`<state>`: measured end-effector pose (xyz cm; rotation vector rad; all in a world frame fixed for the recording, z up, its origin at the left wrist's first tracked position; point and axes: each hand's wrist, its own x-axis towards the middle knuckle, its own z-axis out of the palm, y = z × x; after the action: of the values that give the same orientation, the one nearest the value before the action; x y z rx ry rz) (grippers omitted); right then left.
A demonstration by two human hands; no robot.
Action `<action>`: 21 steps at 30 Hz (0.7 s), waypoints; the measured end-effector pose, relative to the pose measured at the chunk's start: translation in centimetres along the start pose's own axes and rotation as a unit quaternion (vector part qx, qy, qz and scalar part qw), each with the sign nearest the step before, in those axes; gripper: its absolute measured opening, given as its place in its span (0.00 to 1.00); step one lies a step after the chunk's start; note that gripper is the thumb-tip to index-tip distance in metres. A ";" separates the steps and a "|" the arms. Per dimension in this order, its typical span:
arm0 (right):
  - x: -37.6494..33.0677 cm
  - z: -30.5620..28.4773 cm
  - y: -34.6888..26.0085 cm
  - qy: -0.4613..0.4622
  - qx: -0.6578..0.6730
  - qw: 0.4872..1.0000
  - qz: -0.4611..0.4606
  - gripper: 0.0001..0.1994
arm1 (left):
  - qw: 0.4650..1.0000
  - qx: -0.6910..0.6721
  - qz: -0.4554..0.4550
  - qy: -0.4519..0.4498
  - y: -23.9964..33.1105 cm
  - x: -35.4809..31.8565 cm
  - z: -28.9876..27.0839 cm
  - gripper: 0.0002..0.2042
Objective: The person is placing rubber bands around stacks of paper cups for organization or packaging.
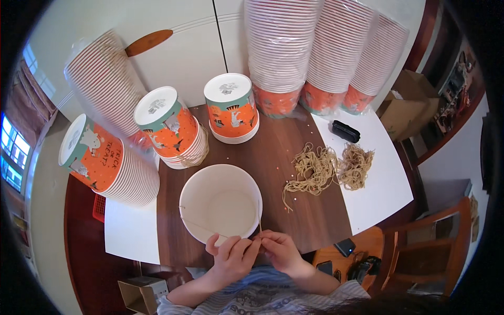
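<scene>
Your left hand and right hand, fingers pinched closed on a thin tan string, meet at the near rim of the white paper bucket on the brown table. The string's ends vanish between your fingertips.

Bare forearms, seemingly blue-and-white striped patterned garment

Both hands pinch a thin string across the white bucket's rim.
</scene>
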<state>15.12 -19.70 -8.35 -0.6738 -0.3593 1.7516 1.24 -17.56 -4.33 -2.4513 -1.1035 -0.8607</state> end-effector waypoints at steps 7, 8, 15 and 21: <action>0.7 -1.2 -0.1 -0.020 0.032 0.999 0.031 0.06 | 0.999 0.018 0.036 -0.004 -0.3 0.0 -0.1 0.06; 0.8 -1.3 -0.1 -0.023 0.030 0.999 0.028 0.06 | 0.999 0.010 0.035 -0.003 -0.3 0.0 -0.1 0.06; 0.5 -1.1 -1.1 -0.026 -0.066 0.997 0.016 0.06 | 0.999 0.007 0.041 -0.006 -0.2 -0.3 0.1 0.09; 0.9 -1.0 -0.3 -0.017 -0.109 0.994 -0.023 0.06 | 0.999 -0.005 0.038 -0.020 -0.9 -0.2 0.4 0.08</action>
<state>15.85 -18.84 -9.18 -0.7852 -0.5916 1.6959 0.66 -16.90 -4.75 -2.5109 -1.0136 -0.7992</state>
